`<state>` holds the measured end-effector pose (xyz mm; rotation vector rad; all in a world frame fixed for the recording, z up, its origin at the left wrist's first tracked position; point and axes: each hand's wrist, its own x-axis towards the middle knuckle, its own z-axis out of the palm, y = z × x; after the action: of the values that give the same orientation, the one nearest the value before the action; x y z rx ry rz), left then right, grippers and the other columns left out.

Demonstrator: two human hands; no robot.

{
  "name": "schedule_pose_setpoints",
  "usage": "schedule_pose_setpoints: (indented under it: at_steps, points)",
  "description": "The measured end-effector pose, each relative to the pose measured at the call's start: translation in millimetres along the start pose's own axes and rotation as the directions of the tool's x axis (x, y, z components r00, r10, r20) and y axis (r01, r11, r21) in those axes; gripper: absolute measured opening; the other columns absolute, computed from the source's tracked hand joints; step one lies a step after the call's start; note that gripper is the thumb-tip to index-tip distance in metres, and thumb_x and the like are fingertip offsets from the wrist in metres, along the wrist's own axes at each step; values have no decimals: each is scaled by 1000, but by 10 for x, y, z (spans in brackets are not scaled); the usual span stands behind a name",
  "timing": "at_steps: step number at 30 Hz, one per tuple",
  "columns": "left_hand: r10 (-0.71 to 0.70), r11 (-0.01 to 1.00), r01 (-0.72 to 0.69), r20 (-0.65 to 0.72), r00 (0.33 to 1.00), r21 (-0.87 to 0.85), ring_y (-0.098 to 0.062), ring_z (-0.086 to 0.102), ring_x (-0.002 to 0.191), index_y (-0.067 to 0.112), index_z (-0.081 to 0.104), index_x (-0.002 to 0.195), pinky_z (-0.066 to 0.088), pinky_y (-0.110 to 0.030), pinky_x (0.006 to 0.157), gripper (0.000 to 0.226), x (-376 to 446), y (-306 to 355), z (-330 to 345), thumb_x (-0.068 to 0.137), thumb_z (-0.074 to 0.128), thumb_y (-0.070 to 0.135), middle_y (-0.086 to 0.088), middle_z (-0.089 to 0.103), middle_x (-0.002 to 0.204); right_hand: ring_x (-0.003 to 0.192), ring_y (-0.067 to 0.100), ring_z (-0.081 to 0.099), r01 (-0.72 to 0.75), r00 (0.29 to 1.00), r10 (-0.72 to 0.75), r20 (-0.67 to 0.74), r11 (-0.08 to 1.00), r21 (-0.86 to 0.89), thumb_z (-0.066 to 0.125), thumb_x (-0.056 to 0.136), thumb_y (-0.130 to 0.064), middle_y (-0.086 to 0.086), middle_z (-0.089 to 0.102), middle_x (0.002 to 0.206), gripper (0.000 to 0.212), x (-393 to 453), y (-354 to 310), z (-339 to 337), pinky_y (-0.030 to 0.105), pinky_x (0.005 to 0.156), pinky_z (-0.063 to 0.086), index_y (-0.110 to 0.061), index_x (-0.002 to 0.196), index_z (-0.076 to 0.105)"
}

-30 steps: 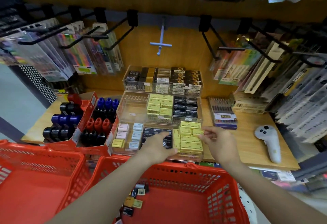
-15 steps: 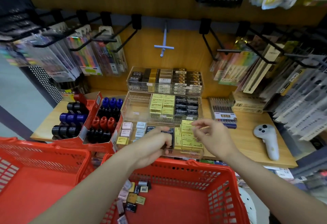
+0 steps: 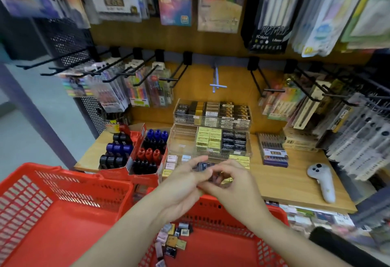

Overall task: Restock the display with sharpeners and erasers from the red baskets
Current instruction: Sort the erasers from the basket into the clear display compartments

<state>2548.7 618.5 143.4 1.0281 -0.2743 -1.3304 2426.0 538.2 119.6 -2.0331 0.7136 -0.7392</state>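
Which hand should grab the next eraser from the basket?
Probably the left hand. Its arm passes right above the loose erasers in the red basket. The right hand is farther across and seems busy pinching something dark.

Two red baskets (image 3: 63, 209) with slotted walls stand at the near edge of the tan wood-grain surface (image 3: 295, 180). At its left edge, red cardboard boxes (image 3: 135, 161) hold black, blue and red sharpeners (image 3: 147, 152). In the clear tiered display (image 3: 183, 140) at the middle sit pale yellow erasers (image 3: 209, 139) beside black ones (image 3: 234, 141), with black-and-gold packs (image 3: 234, 109) on the top tier. Near the right edge lies a light grey controller (image 3: 321, 182) with dark buttons. The right basket (image 3: 232, 245) holds loose pink, black and yellow erasers (image 3: 173, 239).
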Motion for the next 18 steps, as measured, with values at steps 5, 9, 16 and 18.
schedule_pose_setpoints:
  at_steps: [5,9,16,18]
  points:
    - [56,988,-67,-78,995,-137,-28,69,96,0,51,132,60,-35,75,32,59,109,-34,103,44,12,-19,70,106,81,2,67,-136,991,136,13,969,208,81,78,-10,-8,74,88,20,100,-50,-44,10,71,49,-26,88,77]
    - [76,996,-79,-74,994,-40,-23,70,104,7,55,129,59,-32,81,32,70,173,-136,102,41,-2,-11,73,112,84,3,70,-216,975,222,16,930,298,82,75,-7,-15,75,89,20,149,-52,-199,19,70,57,-21,87,75]
    - [85,993,-72,-139,987,95,-16,65,112,15,62,119,52,-26,90,26,134,105,-213,100,50,2,-4,74,111,85,13,73,-326,941,337,31,880,344,81,77,-10,-2,76,94,28,154,-32,-222,33,71,60,-27,98,73]
    - [111,989,-92,-167,980,120,-17,70,104,13,62,114,56,-25,84,22,152,86,-250,97,55,1,-6,75,107,82,7,72,-357,927,374,19,867,349,81,78,-11,-4,77,91,26,158,-7,-225,21,57,55,-27,97,73]
